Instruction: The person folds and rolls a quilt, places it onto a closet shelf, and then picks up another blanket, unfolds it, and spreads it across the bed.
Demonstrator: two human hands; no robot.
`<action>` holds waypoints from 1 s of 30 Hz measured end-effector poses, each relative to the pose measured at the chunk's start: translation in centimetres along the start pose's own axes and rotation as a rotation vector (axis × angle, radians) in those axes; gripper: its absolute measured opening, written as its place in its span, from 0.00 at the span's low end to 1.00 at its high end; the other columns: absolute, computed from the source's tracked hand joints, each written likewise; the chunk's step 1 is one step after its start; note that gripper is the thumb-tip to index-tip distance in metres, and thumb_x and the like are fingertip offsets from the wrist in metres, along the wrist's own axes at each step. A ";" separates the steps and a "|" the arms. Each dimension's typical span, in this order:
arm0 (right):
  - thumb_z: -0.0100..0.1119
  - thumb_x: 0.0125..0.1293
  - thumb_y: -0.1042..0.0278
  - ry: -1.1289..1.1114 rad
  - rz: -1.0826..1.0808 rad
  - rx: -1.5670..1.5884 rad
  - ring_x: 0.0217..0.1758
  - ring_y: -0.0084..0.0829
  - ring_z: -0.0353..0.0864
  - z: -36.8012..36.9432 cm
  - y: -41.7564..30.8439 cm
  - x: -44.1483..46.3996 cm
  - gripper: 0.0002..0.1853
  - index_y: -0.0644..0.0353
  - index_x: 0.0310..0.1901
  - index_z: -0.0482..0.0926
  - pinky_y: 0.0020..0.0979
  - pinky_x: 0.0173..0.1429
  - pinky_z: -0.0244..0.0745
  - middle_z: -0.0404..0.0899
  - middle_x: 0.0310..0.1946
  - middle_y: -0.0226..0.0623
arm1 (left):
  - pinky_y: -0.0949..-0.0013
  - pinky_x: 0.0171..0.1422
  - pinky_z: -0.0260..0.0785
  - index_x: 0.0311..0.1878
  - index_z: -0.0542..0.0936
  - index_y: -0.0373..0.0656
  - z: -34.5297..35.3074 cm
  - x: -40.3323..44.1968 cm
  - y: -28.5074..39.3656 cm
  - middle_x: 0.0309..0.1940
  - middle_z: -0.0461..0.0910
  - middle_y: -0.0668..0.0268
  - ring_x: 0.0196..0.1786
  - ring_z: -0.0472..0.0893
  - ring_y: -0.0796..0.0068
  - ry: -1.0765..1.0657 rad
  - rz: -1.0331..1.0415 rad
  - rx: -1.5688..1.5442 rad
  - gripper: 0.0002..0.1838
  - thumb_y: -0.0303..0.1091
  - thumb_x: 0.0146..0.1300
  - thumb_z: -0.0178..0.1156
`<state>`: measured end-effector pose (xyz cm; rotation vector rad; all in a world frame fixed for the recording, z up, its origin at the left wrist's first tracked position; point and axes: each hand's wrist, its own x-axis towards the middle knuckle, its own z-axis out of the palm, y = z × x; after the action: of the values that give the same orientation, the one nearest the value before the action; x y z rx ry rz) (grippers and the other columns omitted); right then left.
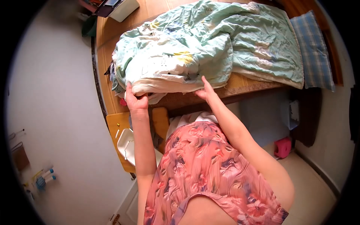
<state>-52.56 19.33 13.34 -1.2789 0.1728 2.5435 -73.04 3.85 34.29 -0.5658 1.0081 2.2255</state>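
A mint-green quilt with white and yellow printed patches lies rumpled across a bed, its near left part folded over in a thick layer. My left hand grips the near left corner, thumb on top and fingers partly hidden by the cloth. Farther right along the same edge, my right hand holds the quilt with its thumb above and its fingers underneath. Between the hands the pale underside of the edge shows. Some dark and white cloth sticks out beneath the quilt's left end.
A blue plaid pillow rests at the bed's right end. At the lower left stands a wooden chair with a white plastic container. A white box sits at the far left corner. Something pink is on the floor.
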 end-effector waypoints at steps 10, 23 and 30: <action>0.55 0.64 0.66 -0.635 -1.043 -0.578 0.45 0.33 0.76 22.9 -17.6 -5.5 0.16 0.62 0.51 0.71 0.34 0.50 0.74 0.76 0.43 0.37 | 0.54 0.57 0.70 0.55 0.72 0.42 0.0 -0.9 -0.2 0.52 0.75 0.61 0.54 0.74 0.62 0.100 0.015 0.000 0.23 0.43 0.59 0.59; 0.44 0.68 0.50 0.043 -0.260 -0.644 0.46 0.32 0.78 3.7 -4.8 10.2 0.24 0.62 0.54 0.70 0.34 0.46 0.74 0.77 0.46 0.35 | 0.58 0.60 0.67 0.55 0.71 0.41 2.7 -5.6 1.9 0.52 0.76 0.62 0.54 0.75 0.65 -0.009 -0.011 0.066 0.23 0.42 0.61 0.59; 0.48 0.67 0.54 -0.006 -0.137 0.041 0.60 0.39 0.67 7.8 -1.3 5.2 0.25 0.62 0.60 0.65 0.45 0.66 0.63 0.68 0.59 0.41 | 0.55 0.62 0.66 0.56 0.70 0.38 3.2 -5.6 3.0 0.53 0.75 0.58 0.56 0.74 0.62 -0.064 -0.046 0.029 0.23 0.42 0.63 0.56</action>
<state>-61.11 23.40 13.88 -1.2246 0.1312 2.4157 -71.51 2.79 41.15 -0.4963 0.9838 2.1714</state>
